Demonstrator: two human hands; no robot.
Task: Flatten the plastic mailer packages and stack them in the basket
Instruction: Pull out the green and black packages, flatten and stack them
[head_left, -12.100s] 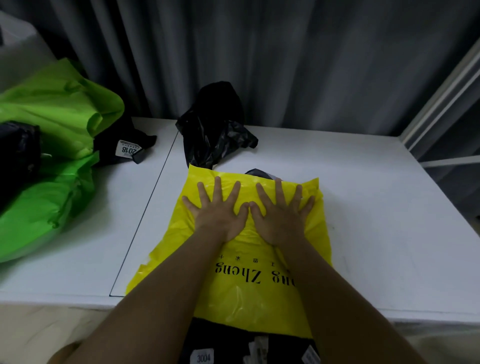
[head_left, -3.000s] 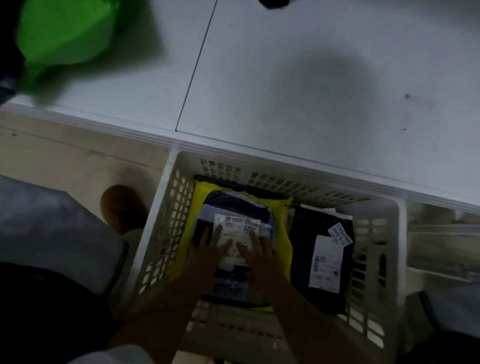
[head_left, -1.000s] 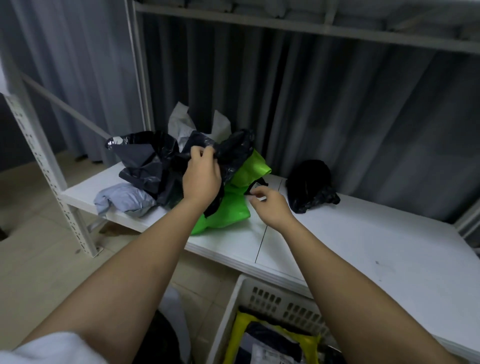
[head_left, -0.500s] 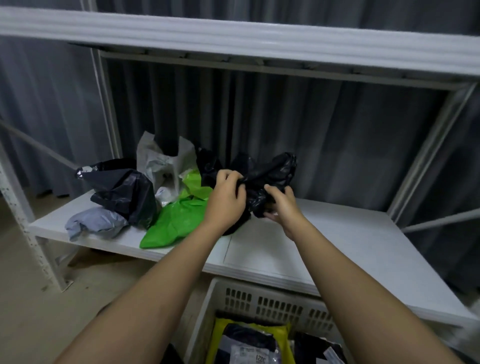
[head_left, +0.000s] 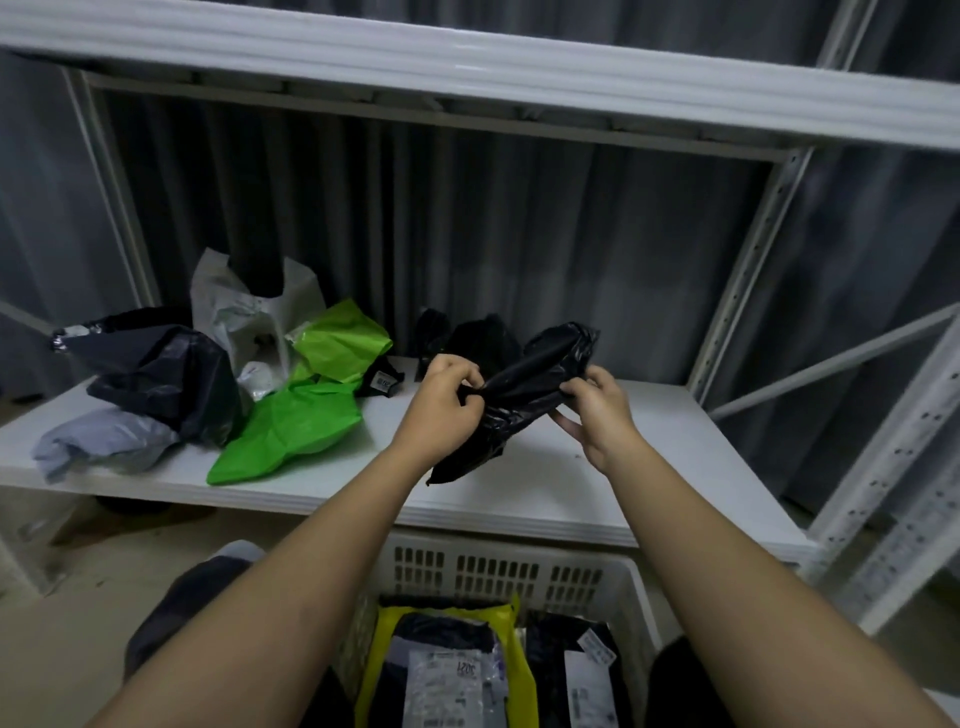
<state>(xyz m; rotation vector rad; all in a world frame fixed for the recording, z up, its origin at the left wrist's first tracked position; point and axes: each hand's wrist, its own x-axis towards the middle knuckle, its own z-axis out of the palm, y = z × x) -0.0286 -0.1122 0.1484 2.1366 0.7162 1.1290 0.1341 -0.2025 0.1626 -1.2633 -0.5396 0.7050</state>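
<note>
A white label in the white basket reads something like "1202"; the other labels are too blurry to read. The basket holds a yellow mailer with a dark one on top, and a black one beside them. The left hand and right hand both grip a crumpled black mailer in the air above the white shelf. Half a second ago the hands were closer together; now the bag is stretched between them.
</note>
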